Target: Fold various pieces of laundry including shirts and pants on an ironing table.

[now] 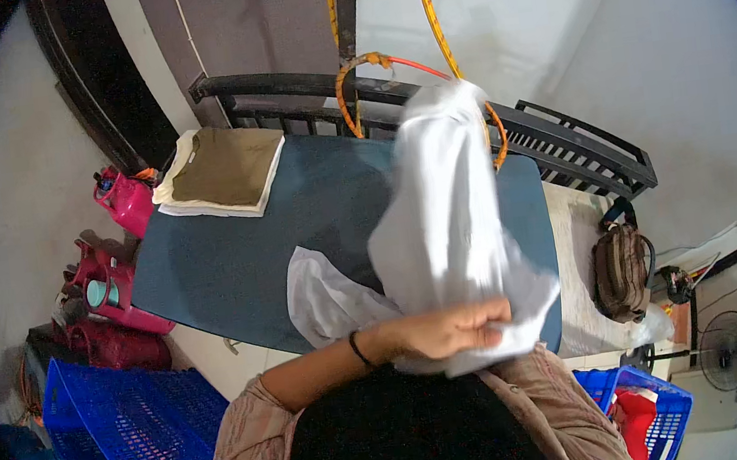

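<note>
My left hand (455, 330) crosses in front of my body and grips the near edge of a white cloth garment (451, 207). The garment rises tall over the right part of a dark blue-grey padded ironing table (222, 260), its top blurred by motion. One sleeve-like piece of it lies limp on the table to the left of the raised part. My right hand is out of view; the right forearm vanishes behind the white cloth.
A folded stack of shirts (225, 168), brown-olive on top, lies at the table's far left. Pink gas cylinders (130, 202) and a blue plastic crate (139, 433) stand left. Right are a brown backpack (620, 269), a fan (728, 350) and another blue crate (679, 409). An orange-wrapped cable (346, 96) hangs behind.
</note>
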The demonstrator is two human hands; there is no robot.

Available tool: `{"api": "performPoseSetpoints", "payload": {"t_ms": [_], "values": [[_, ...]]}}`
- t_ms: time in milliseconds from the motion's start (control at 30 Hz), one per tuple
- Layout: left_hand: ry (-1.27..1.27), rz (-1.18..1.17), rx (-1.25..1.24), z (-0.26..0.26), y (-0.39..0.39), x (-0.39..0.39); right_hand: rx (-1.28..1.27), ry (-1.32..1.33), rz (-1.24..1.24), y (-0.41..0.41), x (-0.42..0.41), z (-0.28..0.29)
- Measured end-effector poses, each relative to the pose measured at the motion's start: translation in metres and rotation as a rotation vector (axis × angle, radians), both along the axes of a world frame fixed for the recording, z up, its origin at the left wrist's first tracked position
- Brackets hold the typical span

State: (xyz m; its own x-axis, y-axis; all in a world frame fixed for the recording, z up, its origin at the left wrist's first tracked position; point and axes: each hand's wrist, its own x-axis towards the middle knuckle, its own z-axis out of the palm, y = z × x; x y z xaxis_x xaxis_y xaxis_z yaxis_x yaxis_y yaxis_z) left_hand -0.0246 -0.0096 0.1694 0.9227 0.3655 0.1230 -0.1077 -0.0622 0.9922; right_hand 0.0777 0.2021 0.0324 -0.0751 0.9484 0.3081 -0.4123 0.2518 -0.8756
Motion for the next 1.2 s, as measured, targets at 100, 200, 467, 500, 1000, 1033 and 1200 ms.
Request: {"api": "performPoseSetpoints", "payload": {"t_ms": [100, 200, 467, 500, 1000, 1033, 1200], "values": [[-0.103, -0.008, -0.181, -0.009, -0.009, -0.005, 0.106, -0.235, -0.134, 0.046, -0.001, 0.024], [-0.118, 0.355, -0.012, -0.006, -0.001, -0.030, 0.210, -0.458, -0.215, -0.002, 0.003, -0.016], [-0.064, 2.016, 0.050, -0.040, 0.102, -0.256, -0.155, -0.913, -0.177, -0.095, 0.031, 0.055], [-0.206, 2.040, -0.045, -0.038, 0.105, -0.263, -0.135, -0.497, -0.236, -0.090, 0.074, 0.066], [-0.634, 2.043, 0.126, 0.024, 0.013, -0.207, -0.300, -0.526, 0.359, -0.179, 0.034, 0.024], [-0.630, 2.051, 0.130, 0.043, 0.001, -0.205, -0.023, -0.661, 0.224, -0.161, 0.070, 0.042], [0.091, 2.015, 0.851, 0.071, 0.009, -0.165, -0.053, -0.389, -0.007, -0.124, 0.174, 0.153]]}}
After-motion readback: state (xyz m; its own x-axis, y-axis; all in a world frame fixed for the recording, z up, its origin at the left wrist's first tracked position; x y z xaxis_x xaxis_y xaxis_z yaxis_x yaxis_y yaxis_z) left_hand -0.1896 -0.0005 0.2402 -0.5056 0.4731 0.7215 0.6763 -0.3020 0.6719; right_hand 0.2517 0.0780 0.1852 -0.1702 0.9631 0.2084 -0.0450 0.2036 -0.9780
